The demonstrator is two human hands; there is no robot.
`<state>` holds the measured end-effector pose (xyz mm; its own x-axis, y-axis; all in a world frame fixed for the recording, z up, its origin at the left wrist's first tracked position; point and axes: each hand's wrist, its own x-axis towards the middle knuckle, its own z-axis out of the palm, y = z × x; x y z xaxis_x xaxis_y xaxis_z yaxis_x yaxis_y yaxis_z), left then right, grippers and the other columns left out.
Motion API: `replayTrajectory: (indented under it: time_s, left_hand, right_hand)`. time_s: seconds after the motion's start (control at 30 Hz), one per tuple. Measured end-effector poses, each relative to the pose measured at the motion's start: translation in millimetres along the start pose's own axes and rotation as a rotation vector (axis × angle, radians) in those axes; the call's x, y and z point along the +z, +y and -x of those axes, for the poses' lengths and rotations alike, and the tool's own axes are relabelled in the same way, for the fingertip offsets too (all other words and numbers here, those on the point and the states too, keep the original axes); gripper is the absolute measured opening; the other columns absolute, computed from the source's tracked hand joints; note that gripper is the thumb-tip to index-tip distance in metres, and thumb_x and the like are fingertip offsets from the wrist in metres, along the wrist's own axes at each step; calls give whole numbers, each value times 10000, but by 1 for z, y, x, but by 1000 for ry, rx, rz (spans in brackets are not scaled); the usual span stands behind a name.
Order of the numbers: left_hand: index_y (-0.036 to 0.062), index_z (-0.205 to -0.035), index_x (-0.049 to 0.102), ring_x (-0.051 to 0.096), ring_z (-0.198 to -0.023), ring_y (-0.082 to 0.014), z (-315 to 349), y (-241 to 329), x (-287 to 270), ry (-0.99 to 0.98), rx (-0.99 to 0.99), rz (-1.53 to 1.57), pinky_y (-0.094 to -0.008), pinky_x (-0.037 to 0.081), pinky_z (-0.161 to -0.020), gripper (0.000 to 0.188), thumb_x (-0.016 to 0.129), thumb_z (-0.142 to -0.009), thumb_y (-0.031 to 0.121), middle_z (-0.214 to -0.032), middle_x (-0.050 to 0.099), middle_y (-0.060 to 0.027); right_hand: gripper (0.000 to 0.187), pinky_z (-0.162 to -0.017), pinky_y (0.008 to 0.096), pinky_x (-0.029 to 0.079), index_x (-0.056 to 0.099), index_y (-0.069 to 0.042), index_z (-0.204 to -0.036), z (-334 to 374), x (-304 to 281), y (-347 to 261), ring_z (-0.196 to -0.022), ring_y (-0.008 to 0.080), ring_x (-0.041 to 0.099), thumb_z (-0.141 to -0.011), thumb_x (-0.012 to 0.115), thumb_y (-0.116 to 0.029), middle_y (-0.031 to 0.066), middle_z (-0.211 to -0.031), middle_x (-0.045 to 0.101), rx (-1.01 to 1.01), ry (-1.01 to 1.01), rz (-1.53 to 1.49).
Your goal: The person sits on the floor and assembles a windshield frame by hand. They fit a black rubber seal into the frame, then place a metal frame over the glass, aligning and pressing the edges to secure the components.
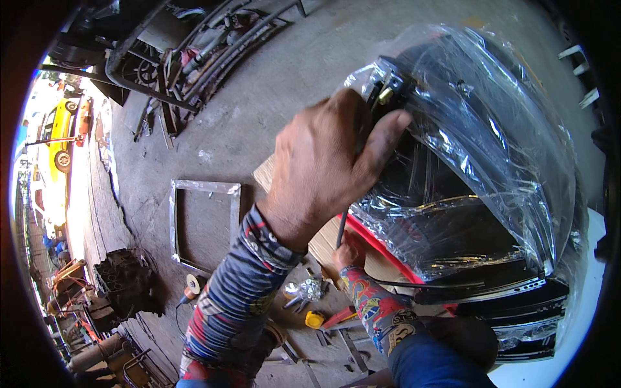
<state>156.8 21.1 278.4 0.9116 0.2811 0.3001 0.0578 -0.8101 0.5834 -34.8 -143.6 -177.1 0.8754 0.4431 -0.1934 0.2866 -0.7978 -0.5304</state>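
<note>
My left hand (317,161) is close in front, its fingers curled round the far side and partly hidden. Its thumb lies alongside a black fitting (398,83) with a brass-coloured piece (386,96), at the edge of a large dark object wrapped in clear plastic film (479,123). Lower down and farther off, my right hand (349,253) is closed round a thin black rod or hose (341,229), whose upper part passes behind my left hand. A red edge strip (381,242) of the wrapped object runs beside my right hand, above brown cardboard (326,244).
A rectangular metal frame (206,186) lies on the concrete floor at left. Below are a yellow tape measure (315,319), a corded power tool (192,288) and crumpled clear plastic (309,289). Metal scrap (213,58), a dark engine block (128,281) and a yellow car (61,142) stand farther off.
</note>
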Motion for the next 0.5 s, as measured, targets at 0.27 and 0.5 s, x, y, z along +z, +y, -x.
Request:
replayTrajectory:
  time_s: [0.27, 0.5]
  left_hand:
    - [-41, -778, 622, 656, -652, -417, -22, 39, -8, -121, 6, -332, -471, 537, -616, 294, 523, -935, 187, -681, 626, -251]
    - [-29, -780, 640, 647, -665, -406, -25, 7, -7, -113, 234, -176, -454, 522, -599, 256, 576, -909, 183, -693, 623, -241]
  right_hand:
    - [370, -1060, 379, 399, 553, -74, -1295, -2, -5, -1, -1164, 206, 582, -978, 439, -227, 102, -1274, 622, 152, -163, -233]
    - [368, -1047, 384, 415, 550, -75, -1295, -12, -64, -36, -1164, 235, 592, -982, 393, -187, 121, -1251, 632, 150, -252, -152]
